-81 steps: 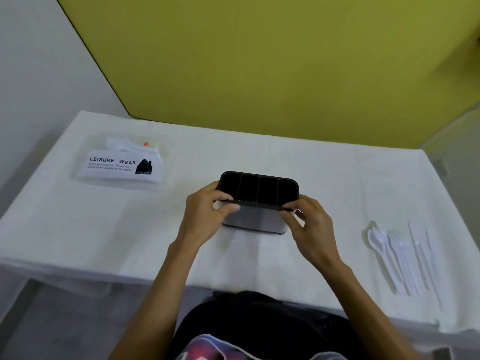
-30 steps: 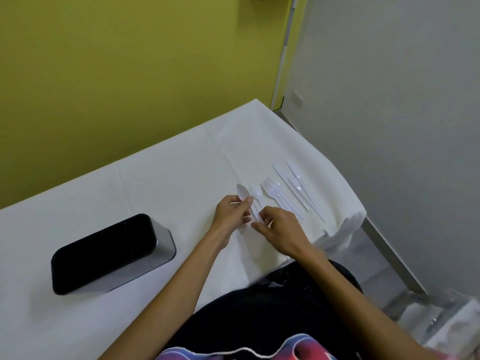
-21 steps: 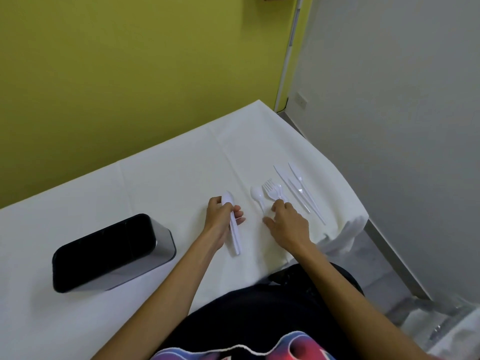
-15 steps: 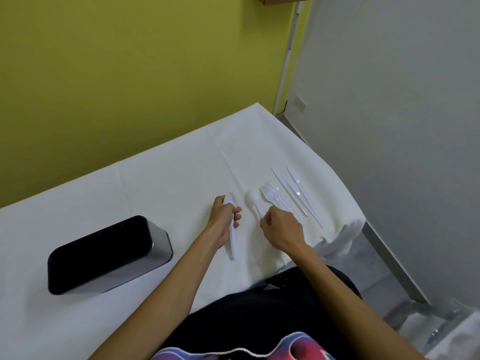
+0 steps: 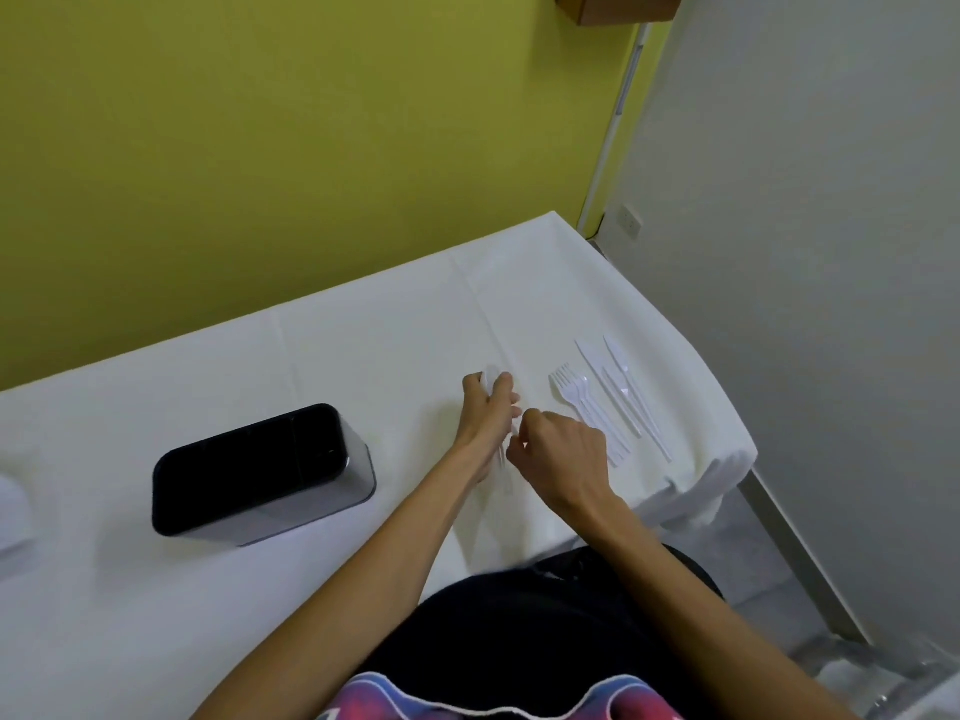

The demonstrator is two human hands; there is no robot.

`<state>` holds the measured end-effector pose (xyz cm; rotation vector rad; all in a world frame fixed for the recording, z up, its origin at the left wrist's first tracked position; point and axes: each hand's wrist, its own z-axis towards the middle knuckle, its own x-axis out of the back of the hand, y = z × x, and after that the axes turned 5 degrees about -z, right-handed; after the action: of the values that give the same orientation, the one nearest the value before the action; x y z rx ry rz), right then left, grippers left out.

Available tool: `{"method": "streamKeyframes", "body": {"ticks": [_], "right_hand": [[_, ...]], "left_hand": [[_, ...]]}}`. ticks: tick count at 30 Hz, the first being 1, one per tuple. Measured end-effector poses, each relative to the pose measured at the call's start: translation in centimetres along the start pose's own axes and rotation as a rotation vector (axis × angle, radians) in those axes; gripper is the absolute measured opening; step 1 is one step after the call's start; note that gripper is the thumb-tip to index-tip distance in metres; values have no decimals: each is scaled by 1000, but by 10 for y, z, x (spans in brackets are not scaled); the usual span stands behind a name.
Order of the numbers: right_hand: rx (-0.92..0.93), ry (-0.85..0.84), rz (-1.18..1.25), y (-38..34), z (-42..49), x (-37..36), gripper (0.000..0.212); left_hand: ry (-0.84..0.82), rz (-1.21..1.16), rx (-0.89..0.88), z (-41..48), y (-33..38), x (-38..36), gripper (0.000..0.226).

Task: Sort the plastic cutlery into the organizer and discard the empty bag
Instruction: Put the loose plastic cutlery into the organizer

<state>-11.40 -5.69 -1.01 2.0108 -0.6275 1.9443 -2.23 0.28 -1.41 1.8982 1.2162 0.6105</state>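
Setting: white-clothed desk [image 5: 374,345] against a yellow-green wall [image 5: 260,148]. Left of centre stands the black rectangular organizer [image 5: 249,462] with grey sides, upright, its open top showing dividers; no cutlery visible inside. Left hand [image 5: 485,415] is clenched round a white plastic spoon [image 5: 489,380], bowl poking out above the fingers, handle trailing below the palm; one spoon or two, cannot tell. Right hand [image 5: 563,454] is just beside it, fingers curled toward the handle; whether it pinches anything cannot be told. Right of both hands, flat on the cloth near the desk's edge: white plastic forks [image 5: 574,397], overlapping, then white plastic knives [image 5: 605,385] alongside. A pale shape [image 5: 10,511], cut off at the left margin, may be the bag; cannot tell.

Risks, as judged: thin slick handles may slip in a hand-to-hand pass and drop off the desk. The forks lie stacked, so lifting one may drag its neighbour toward the edge. The organizer sits well apart from the pile; its dark, narrow slots invite a wrong-compartment drop.
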Motion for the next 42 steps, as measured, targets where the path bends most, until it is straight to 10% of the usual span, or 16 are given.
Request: {"method": "streamKeyframes", "body": {"ticks": [4,11,17,23,31,42], "right_hand": [[-89,7,356,-9,-15,-4,15],[-854,-227,1523,-50,-19,16,31],[-805,-268,1892,-116,-7,46,33],[-583,-126,1708,-177,3,47,24],[377,207,403,-233,-10,-4,34],[380,423,149,-240,-13,-16,33]], "left_hand": [[61,-88,-37,-11,11,25,24],[50,-428,-131,-38,45,58,19],[28,-580,-173,-74,62,85,10],[131,-642,-352,-91,86,164,15],[578,-457,-654,-100,83,282,44],[639,183,-635,-64,-3,296,38]]}}
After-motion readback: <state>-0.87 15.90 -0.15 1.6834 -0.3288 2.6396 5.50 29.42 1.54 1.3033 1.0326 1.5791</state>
